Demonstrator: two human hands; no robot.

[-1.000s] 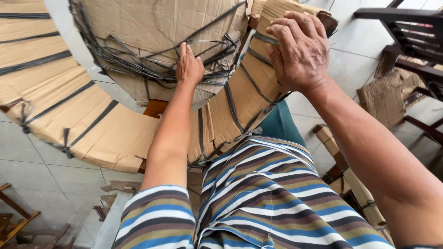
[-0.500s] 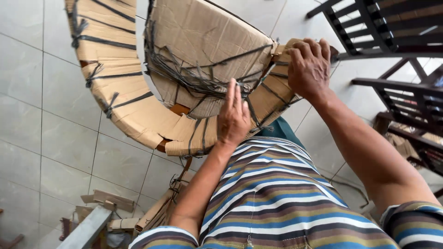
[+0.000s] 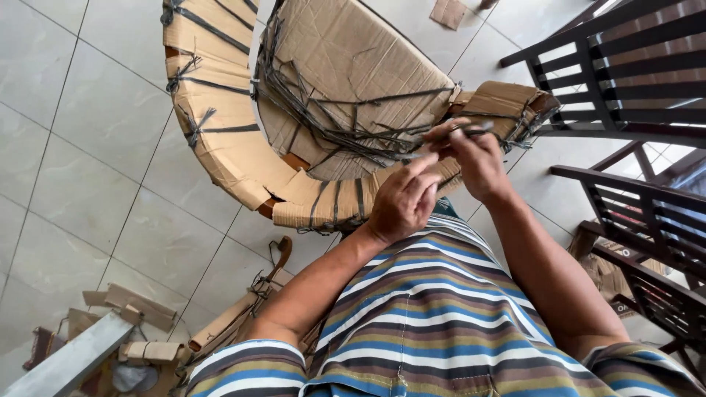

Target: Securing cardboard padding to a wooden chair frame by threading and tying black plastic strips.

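Both hands [image 3: 441, 173] now together (cardboard rim [image 3: 220, 140])

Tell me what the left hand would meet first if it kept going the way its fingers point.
Probably the right hand: the left hand points up-right at it, fingertips nearly touching, over the curved brown cardboard-wrapped frame. Depth is unclear.

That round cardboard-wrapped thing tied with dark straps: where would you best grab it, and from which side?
Probably at the near rim of the cardboard-wrapped ring, by the lap, where the left hand and right hand already are. The rim band is narrow enough to close a hand over, and the dark straps crossing it give purchase. Come from the person's side; dark chairs crowd the right.
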